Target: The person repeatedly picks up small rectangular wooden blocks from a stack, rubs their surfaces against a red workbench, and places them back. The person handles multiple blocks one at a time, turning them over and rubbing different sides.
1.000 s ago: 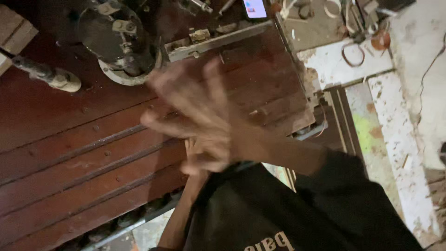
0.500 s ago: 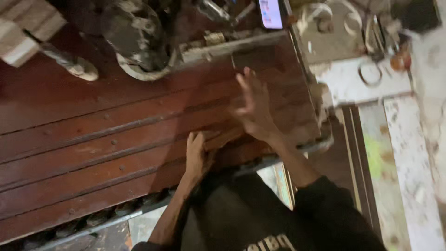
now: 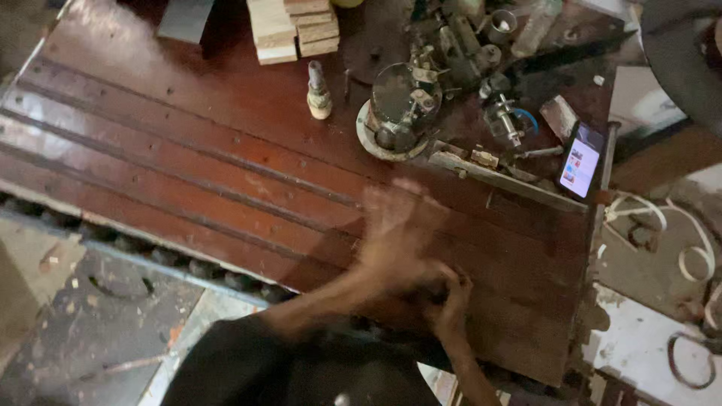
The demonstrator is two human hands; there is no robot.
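Now the left hand (image 3: pixel 398 240), blurred, spreads open over the panel (image 3: pixel 226 173); right hand (image 3: pixel 450 304), fingers curled, presses at five o'clock. Panel looks heavy, stiff, smooth: best gripped by its edges.

Lit phone (image 3: pixel 580 163), stacked wood blocks (image 3: pixel 295 28), round metal machine part (image 3: pixel 397 109)

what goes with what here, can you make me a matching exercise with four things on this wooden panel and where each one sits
Things
1. phone
2. stacked pale wood blocks
3. round metal machine part
4. small bottle

Places
A. at the far edge, left of the metal clutter
B. near the panel's right edge, screen lit
C. standing alone just below the wood blocks
D. in the middle of the far side, left of the phone

Pairs: 1-B, 2-A, 3-D, 4-C
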